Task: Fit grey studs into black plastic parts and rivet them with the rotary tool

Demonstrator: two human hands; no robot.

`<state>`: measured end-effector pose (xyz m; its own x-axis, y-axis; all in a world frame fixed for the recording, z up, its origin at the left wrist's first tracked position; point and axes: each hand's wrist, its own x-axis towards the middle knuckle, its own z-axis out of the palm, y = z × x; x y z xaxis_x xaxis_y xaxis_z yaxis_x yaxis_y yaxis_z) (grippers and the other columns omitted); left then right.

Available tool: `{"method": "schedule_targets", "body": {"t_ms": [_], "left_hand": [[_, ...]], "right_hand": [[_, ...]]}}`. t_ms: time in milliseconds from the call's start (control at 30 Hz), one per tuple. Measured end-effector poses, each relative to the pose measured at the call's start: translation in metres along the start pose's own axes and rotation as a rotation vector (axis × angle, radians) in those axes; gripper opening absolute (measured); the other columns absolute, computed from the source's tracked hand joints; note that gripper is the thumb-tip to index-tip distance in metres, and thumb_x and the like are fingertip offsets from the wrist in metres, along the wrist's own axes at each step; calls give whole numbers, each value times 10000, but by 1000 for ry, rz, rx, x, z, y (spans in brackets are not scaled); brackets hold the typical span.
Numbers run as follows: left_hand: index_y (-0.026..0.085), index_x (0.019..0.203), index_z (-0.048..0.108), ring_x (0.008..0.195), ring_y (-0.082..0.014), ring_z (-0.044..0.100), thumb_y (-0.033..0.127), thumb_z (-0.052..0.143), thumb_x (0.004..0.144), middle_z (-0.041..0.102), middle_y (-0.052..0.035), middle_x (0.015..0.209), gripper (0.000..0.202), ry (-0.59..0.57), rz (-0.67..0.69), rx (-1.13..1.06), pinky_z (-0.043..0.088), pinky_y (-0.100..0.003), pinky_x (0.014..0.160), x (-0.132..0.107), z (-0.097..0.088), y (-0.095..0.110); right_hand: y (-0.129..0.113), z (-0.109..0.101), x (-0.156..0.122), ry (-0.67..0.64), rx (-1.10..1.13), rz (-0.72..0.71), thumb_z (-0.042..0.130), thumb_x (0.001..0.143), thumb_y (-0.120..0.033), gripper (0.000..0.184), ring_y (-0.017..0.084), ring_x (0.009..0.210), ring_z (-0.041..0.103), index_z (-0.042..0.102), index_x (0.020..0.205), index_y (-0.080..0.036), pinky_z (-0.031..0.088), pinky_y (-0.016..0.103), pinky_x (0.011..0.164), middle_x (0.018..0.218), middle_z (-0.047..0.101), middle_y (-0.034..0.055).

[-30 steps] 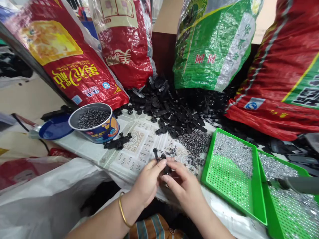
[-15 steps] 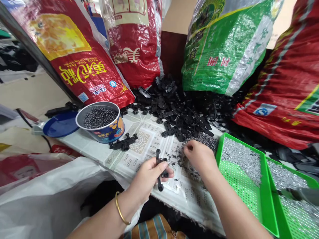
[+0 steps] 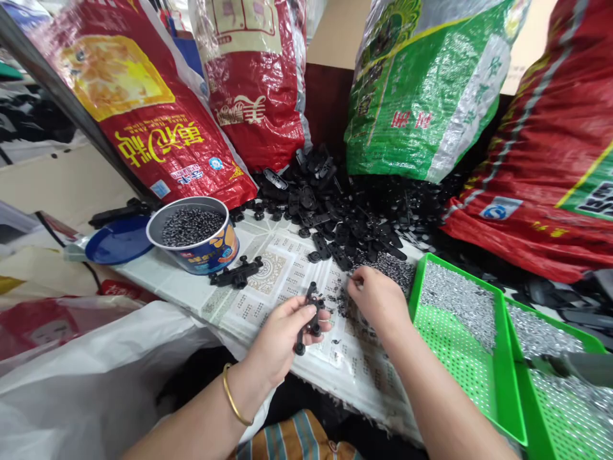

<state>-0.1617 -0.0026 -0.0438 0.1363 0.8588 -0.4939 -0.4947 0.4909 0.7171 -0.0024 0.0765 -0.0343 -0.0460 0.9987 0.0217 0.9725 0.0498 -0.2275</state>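
Observation:
My left hand (image 3: 287, 329) is closed around a black plastic part (image 3: 313, 313), a slim bar with round knobs at its ends, held above the patterned tablecloth (image 3: 268, 306). To the right, my right hand (image 3: 373, 297) has its fingers pinched together over scattered small black pieces (image 3: 342, 300); whatever is between the fingertips is hidden. Just behind it lies a heap of tiny dark parts (image 3: 390, 271). Another black assembled part with knobs (image 3: 237, 273) rests on the table to the left of my hands.
A tub of small dark pieces (image 3: 191, 227) stands at left beside a blue lid (image 3: 119, 239). Black plastic parts (image 3: 330, 204) are piled at the back below a red sack (image 3: 258, 96) and a green sack (image 3: 426, 96). Green trays (image 3: 510, 383) with silvery bits stand at right.
The black part in my left hand has turned, its upper end tipping to the right and its lower end to the left. My right hand stays pinched near the small pieces.

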Motion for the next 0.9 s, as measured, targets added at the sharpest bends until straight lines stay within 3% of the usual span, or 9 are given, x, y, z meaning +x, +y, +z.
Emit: {"method": "schedule_targets", "body": {"t_ms": [200, 333, 400, 533, 633, 767, 900], "left_hand": [[135, 961, 578, 801, -134, 542, 157, 559, 748, 577, -66, 902, 215, -85, 2, 28, 462, -262, 697, -4, 7, 4], [146, 964, 600, 769, -123, 539, 75, 606, 657, 567, -42, 865, 315, -238, -8, 143, 452, -245, 678, -6, 13, 3], [145, 948, 600, 751, -126, 561, 60, 631, 625, 571, -40, 878, 336, -241, -9, 167, 451, -244, 665, -5, 14, 3], [152, 892, 540, 717, -133, 602, 126, 700, 617, 592, -29, 828, 320, -3, -13, -1, 469, -265, 696, -4, 12, 3], [166, 857, 504, 715, -117, 582, 185, 726, 629, 588, -3, 756, 319, 96, 68, -132, 470, -254, 688, -4, 14, -2], [142, 772, 525, 709, -116, 566, 269, 695, 675, 585, -16, 750, 233, 67, 111, -162, 455, -244, 678, -2, 19, -9], [144, 769, 532, 640, -98, 551, 268, 675, 681, 590, -13, 730, 209, 47, 117, -156, 426, -204, 598, 1, 22, -11]], "right_hand": [[-1, -17, -38, -73, 769, 19, 552, 745, -392, 205, 144, 606, 586, 584, 780, -193, 445, 257, 572, 694, 637, 19], [-6, -19, -43, 30, 688, -226, 554, 762, -306, 106, 201, 964, 589, 601, 786, -215, 441, 338, 835, 881, 672, 35], [-5, -17, -43, 3, 600, -295, 542, 764, -264, 80, 205, 1007, 573, 603, 798, -223, 430, 347, 854, 898, 672, 26], [-1, -8, -54, -10, 623, -177, 557, 759, -285, 92, 158, 719, 608, 597, 779, -205, 462, 287, 685, 774, 656, 15], [-4, 0, -71, 37, 774, -73, 573, 759, -306, 113, 135, 653, 584, 595, 781, -198, 461, 254, 632, 738, 640, 13], [-14, 7, -86, 37, 929, 44, 581, 759, -324, 131, 136, 647, 570, 585, 781, -196, 464, 246, 604, 733, 623, 23], [-16, 4, -87, -35, 1000, 59, 591, 752, -320, 125, 163, 751, 593, 594, 760, -195, 476, 279, 692, 800, 639, 41]]}}
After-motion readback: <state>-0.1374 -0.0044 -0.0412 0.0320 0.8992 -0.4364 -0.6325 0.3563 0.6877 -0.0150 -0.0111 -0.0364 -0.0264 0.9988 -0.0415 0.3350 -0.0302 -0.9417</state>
